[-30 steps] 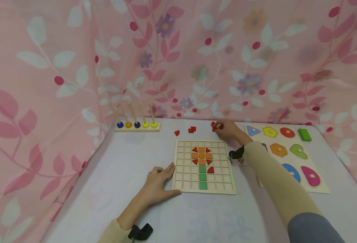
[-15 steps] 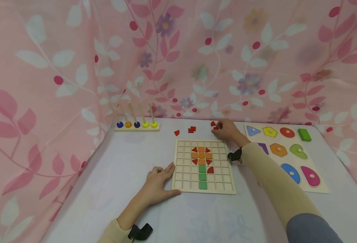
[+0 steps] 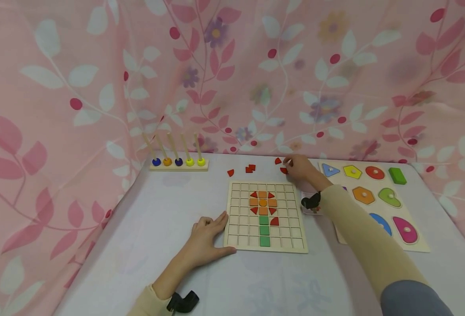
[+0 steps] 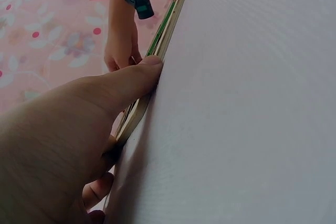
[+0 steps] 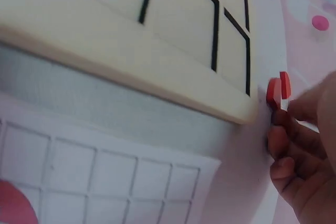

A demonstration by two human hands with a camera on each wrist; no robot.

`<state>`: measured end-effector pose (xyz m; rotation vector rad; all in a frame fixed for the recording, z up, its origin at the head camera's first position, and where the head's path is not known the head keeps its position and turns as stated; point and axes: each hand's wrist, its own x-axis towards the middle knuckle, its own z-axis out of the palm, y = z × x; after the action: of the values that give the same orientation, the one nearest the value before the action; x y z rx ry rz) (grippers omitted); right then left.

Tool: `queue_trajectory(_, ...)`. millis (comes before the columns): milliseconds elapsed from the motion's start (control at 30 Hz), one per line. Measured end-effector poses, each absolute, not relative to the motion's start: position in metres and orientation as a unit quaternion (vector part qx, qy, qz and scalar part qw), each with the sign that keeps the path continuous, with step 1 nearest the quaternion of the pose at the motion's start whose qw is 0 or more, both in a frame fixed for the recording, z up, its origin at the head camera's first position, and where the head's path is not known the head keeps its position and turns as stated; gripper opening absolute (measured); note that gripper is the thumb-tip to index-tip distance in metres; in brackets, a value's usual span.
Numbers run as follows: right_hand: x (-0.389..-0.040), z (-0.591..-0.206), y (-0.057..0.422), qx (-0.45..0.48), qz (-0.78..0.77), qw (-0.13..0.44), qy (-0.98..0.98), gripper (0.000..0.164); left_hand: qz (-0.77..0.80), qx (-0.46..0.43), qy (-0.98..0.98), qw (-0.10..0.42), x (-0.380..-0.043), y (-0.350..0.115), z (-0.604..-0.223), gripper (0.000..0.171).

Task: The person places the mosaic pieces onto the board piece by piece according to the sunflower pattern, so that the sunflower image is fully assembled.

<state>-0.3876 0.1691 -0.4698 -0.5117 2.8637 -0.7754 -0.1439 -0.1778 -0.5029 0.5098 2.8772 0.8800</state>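
Red piece (image 3: pixel 283 170) looks light, stiff, best pinched by its edges; our right hand (image 3: pixel 300 168) sits bunched beside it, grip unclear.

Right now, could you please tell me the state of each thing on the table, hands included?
Grid board: flat, partly filled.
Loose red pieces: off the grid board, beyond it.
Left hand: touching the grid board's edge.
Right hand: beside a loose red piece; grip unclear.
Peg stand: upright, one bead per peg.
Shape board: flat, visible shapes seated.
Printed card: flat, partly hidden.
Green block: lying beside the shape board.
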Motion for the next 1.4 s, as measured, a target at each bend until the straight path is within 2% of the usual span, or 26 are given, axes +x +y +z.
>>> queue_trajectory(167,-0.386,-0.466,0.175,-0.234,-0.276,0.075,0.929,0.020,0.289,0.166,0.942,0.046,-0.144,-0.178,-0.502,0.099)
queue_trajectory(300,-0.385,-0.465,0.177,-0.240,-0.274,0.076,0.928,0.018,0.293,0.166,0.941,0.045,-0.143,-0.178,-0.502,0.099)
queue_trajectory(667,-0.384,-0.468,0.186,-0.259,-0.289,0.111,0.915,0.032,0.291,0.169,0.941,0.045,-0.143,-0.178,-0.502,0.099)
queue_trajectory(900,-0.384,-0.473,0.178,-0.249,-0.285,0.078,0.922,0.024,0.293,0.168,0.940,0.046,-0.144,-0.178,-0.502,0.099)
queue_trajectory(1133,-0.383,-0.483,0.175,-0.198,-0.286,0.057,0.936,0.035,0.289,0.169,0.941,0.048,-0.143,-0.178,-0.504,0.099)
queue_trajectory(1400,-0.381,-0.487,0.176,-0.196,-0.291,0.041,0.935,0.036,0.291,0.167,0.941,0.044,-0.142,-0.177,-0.501,0.099)
